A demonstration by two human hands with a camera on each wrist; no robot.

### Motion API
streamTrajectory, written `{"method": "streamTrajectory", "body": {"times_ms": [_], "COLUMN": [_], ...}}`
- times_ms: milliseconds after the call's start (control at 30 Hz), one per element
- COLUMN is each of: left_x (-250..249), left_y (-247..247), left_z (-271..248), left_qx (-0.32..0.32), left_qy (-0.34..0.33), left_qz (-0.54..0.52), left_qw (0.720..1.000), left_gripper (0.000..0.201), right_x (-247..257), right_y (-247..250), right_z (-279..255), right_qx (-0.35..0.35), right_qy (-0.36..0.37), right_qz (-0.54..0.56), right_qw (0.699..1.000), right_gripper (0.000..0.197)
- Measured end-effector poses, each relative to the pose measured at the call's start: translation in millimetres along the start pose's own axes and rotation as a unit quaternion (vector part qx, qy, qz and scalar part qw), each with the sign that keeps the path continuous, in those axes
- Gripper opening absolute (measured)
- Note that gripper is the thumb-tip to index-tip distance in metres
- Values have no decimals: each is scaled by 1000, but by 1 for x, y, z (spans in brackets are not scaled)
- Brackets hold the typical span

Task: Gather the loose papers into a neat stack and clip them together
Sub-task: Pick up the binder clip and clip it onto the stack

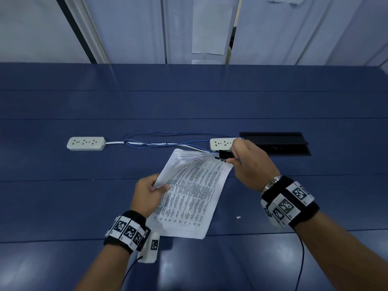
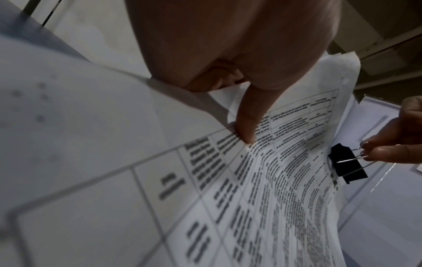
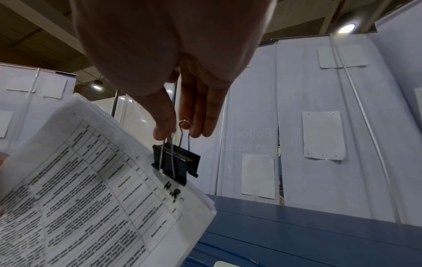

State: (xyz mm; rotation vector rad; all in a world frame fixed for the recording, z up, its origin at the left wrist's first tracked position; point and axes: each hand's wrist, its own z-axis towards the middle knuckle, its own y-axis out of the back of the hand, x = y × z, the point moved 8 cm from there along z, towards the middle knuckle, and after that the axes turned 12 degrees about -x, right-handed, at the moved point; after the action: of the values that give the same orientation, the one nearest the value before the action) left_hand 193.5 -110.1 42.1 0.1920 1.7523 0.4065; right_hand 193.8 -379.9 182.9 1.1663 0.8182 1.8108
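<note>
Head view: right hand half-hides binder clip on papers.

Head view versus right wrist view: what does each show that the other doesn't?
Only the head view shows the left hand gripping the papers' left edge, plus two power strips and cables on the blue table. Only the right wrist view shows the handwritten "H.R." under the binder clip and the ceiling lights. Both show the right hand pinching the clip's wire handles at the stack's top corner.
</note>
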Motion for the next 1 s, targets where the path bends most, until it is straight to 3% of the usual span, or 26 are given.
{"method": "streamTrajectory", "body": {"times_ms": [267,600,1000], "left_x": [-4,-4,-1], "left_y": [3,-1,-5], "left_z": [1,2,-1], "left_qx": [11,57,86], "left_qy": [-21,-12,-2], "left_qz": [0,1,3], "left_qw": [1000,998,996], "left_gripper": [8,16,12], "right_x": [2,11,12], "right_y": [-1,7,0], "right_z": [3,14,20], "right_qx": [43,78,86], "right_qy": [-9,-37,14], "right_qz": [39,148,180], "right_qw": [998,985,980], "right_gripper": [50,57,58]}}
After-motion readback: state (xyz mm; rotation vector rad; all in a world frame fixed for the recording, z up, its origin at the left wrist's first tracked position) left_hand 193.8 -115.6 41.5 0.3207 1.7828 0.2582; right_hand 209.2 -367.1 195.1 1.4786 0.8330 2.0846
